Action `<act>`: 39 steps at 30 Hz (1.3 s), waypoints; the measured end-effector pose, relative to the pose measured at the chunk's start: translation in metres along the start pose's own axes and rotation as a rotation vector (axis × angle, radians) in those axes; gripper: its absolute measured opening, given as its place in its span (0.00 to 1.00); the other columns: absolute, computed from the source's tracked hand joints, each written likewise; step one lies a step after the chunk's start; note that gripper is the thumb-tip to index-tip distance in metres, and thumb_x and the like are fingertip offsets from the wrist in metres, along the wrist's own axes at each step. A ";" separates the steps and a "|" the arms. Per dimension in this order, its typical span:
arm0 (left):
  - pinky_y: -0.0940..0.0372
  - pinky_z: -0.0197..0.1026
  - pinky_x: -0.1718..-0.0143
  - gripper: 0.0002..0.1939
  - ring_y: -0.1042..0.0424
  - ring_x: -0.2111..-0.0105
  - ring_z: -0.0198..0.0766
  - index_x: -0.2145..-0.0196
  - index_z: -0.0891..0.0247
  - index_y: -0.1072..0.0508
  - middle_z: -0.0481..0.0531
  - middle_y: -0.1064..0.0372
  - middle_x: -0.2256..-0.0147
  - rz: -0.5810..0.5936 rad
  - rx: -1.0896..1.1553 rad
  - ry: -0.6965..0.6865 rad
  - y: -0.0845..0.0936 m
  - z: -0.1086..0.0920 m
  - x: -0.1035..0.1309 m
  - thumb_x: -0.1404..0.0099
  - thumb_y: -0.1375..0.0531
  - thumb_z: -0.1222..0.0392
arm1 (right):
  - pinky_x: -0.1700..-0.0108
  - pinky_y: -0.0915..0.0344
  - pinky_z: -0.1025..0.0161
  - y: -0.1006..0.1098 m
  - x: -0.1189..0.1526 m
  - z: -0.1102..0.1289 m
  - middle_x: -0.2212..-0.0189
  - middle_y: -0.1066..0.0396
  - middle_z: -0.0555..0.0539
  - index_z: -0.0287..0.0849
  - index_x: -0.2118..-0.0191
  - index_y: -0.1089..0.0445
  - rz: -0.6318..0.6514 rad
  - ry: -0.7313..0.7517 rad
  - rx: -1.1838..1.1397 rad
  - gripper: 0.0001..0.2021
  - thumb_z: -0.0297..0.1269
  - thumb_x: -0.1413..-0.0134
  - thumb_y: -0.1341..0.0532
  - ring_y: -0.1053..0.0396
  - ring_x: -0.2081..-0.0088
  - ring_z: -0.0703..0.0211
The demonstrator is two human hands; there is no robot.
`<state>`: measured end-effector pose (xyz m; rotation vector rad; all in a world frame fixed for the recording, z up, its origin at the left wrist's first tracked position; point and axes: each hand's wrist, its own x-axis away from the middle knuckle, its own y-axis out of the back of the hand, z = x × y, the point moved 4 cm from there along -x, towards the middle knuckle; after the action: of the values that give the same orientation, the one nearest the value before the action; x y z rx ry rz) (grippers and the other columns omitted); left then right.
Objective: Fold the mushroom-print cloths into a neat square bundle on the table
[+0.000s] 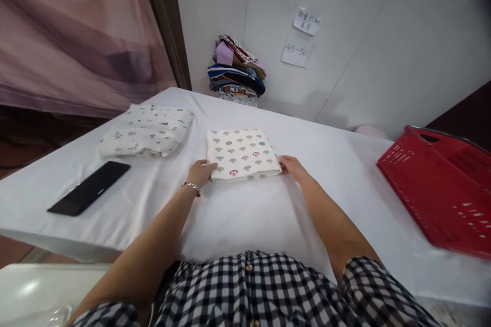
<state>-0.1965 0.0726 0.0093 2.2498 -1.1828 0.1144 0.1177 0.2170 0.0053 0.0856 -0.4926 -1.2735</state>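
A white cloth with a mushroom print [243,153] lies folded into a rough rectangle on the white-covered table [245,214]. My left hand [201,172] grips its near left corner, thumb on top and fingers at the edge. At the near right corner, my right hand [292,166] pinches the cloth's edge, with some fingertips hidden by the fabric. To the left rests another white cloth with small dark prints [148,130], folded in a looser bundle. Neither hand touches that second cloth.
A black flat object [90,188] lies at the table's left. A red basket [441,184] stands at the right edge. Behind the table is a stack of folded fabrics [237,71] against the wall. A pale surface [49,286] is at lower left.
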 end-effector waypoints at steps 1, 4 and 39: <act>0.38 0.36 0.77 0.26 0.31 0.77 0.36 0.52 0.67 0.32 0.48 0.31 0.78 -0.005 0.054 0.017 -0.001 0.000 -0.001 0.48 0.38 0.53 | 0.71 0.33 0.67 -0.001 -0.001 -0.001 0.68 0.27 0.44 0.38 0.59 0.29 0.014 -0.008 -0.019 0.13 0.40 0.46 0.44 0.32 0.74 0.64; 0.40 0.35 0.80 0.22 0.33 0.80 0.36 0.58 0.66 0.29 0.46 0.34 0.81 -0.017 0.094 0.040 -0.003 0.004 -0.005 0.52 0.37 0.55 | 0.71 0.34 0.66 -0.004 -0.007 -0.002 0.65 0.27 0.44 0.38 0.55 0.30 0.048 -0.031 -0.010 0.18 0.44 0.47 0.42 0.32 0.72 0.63; 0.38 0.44 0.56 0.33 0.31 0.52 0.48 0.46 0.67 0.39 0.64 0.32 0.51 -0.076 -0.291 -0.036 -0.008 -0.019 -0.018 0.41 0.47 0.40 | 0.43 0.44 0.51 -0.037 -0.093 0.056 0.45 0.39 0.35 0.36 0.37 0.49 -0.062 0.090 0.461 0.38 0.49 0.51 0.41 0.40 0.44 0.45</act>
<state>-0.1976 0.0989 0.0153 2.0433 -1.0554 -0.1216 0.0430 0.3038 0.0151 0.5460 -0.7020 -1.1899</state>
